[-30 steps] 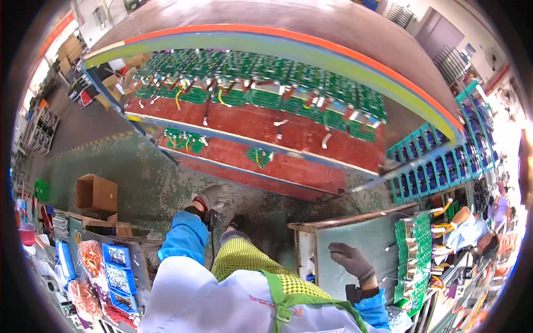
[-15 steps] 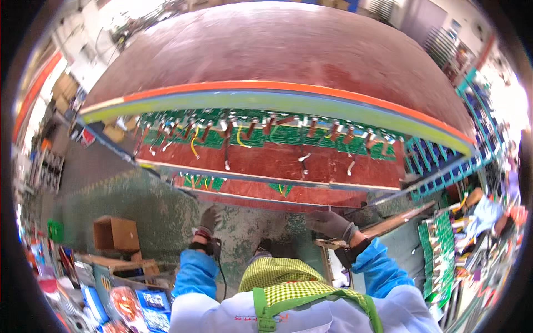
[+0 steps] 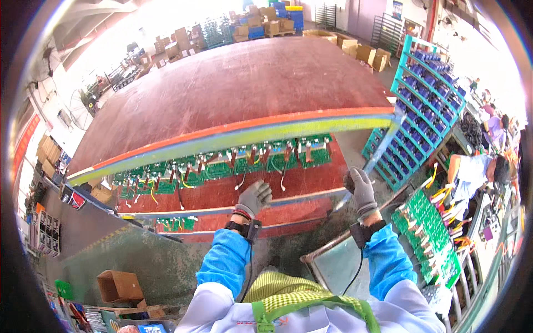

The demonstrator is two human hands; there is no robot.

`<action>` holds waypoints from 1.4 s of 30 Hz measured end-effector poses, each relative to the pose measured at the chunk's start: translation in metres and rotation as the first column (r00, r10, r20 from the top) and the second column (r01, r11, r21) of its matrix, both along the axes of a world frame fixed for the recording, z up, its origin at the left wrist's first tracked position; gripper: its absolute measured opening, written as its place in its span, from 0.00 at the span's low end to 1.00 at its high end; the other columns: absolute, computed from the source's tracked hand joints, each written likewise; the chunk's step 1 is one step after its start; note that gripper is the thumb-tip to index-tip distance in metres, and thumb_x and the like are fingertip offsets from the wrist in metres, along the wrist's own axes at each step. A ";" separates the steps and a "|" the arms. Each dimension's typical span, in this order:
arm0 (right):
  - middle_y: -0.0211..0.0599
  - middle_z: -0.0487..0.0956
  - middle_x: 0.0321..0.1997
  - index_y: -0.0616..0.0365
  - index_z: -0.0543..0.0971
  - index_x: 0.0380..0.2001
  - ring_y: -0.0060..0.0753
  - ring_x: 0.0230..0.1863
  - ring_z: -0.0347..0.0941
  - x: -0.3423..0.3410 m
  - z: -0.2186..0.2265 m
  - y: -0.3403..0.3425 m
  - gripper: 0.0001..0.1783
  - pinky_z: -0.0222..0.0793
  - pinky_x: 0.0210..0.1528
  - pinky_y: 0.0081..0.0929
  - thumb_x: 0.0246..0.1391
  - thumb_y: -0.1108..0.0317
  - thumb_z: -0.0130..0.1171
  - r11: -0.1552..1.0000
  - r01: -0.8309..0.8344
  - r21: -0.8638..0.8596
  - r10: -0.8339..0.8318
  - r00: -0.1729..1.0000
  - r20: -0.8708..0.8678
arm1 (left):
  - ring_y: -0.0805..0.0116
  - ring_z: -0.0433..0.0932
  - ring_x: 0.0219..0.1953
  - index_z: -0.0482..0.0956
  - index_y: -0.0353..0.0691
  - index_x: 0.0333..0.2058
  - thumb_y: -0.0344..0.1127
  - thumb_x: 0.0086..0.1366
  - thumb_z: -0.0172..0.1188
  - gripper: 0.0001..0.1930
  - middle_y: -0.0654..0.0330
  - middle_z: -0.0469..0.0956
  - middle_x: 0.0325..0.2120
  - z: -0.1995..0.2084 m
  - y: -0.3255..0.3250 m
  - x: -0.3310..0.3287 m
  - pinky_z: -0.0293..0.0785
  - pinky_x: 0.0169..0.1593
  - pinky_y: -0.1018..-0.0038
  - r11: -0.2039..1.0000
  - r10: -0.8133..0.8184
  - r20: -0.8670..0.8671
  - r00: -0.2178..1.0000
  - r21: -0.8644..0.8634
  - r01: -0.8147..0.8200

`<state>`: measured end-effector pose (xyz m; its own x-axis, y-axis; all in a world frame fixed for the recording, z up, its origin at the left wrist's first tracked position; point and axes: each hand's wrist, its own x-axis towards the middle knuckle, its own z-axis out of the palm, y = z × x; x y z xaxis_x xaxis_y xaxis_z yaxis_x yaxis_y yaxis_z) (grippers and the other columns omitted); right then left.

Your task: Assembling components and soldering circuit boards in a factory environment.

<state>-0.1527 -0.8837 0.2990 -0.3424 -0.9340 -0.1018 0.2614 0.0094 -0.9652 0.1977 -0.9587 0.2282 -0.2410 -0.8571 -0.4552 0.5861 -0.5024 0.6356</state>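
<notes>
Both my hands wear grey gloves and are raised before a multi-level red-brown workbench. My left hand is in front of the lower red shelf, just below a hanging wire end, with its fingers loosely bent and apart. Near the shelf's right end is my right hand, fingers up and slightly curled; I see nothing held in either. Green circuit boards stand in a row on the shelf under the tabletop, with brown, black, yellow and white leads hanging from them.
A teal rack of dark blue parts stands right of the bench. Nearer on the right is a green board panel, with a person beyond it. An open cardboard box sits at lower left. Cartons are stacked behind.
Both hands have risen toward the lower shelf, the left also moving right. My view has turned to the right, bringing the teal rack and far cartons more fully into sight.
</notes>
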 end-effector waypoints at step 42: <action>0.51 0.80 0.29 0.57 0.79 0.31 0.50 0.30 0.78 -0.015 -0.090 -0.159 0.18 0.71 0.34 0.44 0.54 0.53 0.53 0.997 -0.030 -0.065 -0.040 0.516 -0.856 | 0.67 0.71 0.30 0.73 0.33 0.33 0.44 0.71 0.48 0.17 0.60 0.71 0.23 0.008 -0.069 -0.109 0.68 0.59 0.56 0.958 -0.235 -0.194 0.952 -0.209 0.194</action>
<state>-0.1682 -1.0428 0.2095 -0.2353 -0.9239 0.3016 -0.6920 -0.0587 -0.7195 0.0883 -1.0277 0.2364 -0.5026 -0.8387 -0.2100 0.6105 -0.5162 0.6007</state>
